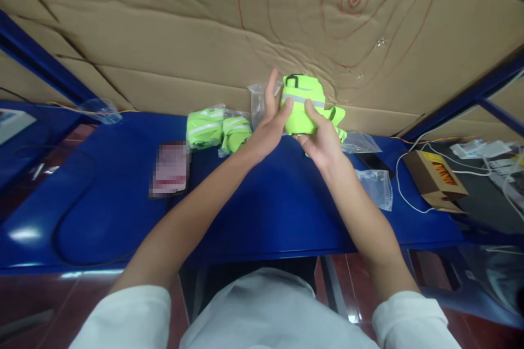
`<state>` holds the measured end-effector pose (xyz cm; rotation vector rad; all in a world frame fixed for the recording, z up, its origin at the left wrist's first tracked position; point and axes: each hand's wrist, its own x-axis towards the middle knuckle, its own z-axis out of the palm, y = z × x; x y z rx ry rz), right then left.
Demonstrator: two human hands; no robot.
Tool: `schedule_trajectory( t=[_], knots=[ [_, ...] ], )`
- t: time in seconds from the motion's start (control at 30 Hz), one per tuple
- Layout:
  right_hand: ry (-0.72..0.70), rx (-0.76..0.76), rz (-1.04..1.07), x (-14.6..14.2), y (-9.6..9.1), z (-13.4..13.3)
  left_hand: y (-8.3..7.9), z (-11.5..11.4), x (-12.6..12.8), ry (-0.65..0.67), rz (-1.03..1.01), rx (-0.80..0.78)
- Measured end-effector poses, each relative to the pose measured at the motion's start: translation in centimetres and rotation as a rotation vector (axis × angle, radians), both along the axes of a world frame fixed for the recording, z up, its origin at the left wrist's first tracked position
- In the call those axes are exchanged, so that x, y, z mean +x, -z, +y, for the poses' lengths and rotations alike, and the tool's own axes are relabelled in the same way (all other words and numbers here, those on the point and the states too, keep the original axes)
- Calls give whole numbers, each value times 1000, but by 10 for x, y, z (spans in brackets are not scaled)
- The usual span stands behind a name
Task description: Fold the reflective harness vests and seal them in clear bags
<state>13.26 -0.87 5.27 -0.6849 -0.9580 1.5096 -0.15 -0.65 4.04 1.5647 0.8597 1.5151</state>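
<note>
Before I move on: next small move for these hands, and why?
I'd probably steady the neon bundle with the left hand and fold in the neon loop with the right hand, if it's attached. Both hands hold the bundle folded, but that loop juts past its right edge; whether they're joined is hard to tell.

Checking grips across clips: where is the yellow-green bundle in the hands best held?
Probably the bundle by both side edges, from the near side, thumbs in front: it looks thick and folded, loose loops protrude right, cardboard stands behind.
</note>
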Motion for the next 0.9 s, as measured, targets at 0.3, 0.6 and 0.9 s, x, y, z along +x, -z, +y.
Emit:
schedule_trajectory(
  t=[0.3,0.6,0.9],
  knots=[
    [293,-152,-82,48,70,-19,38,2,-22,-452,1340,74],
    [50,-209,-339,30,86,-46,35,21,-39,-379,1308,198],
    [273,-27,-349,34,92,-41,13,2,-23,-109,883,161]
  ],
)
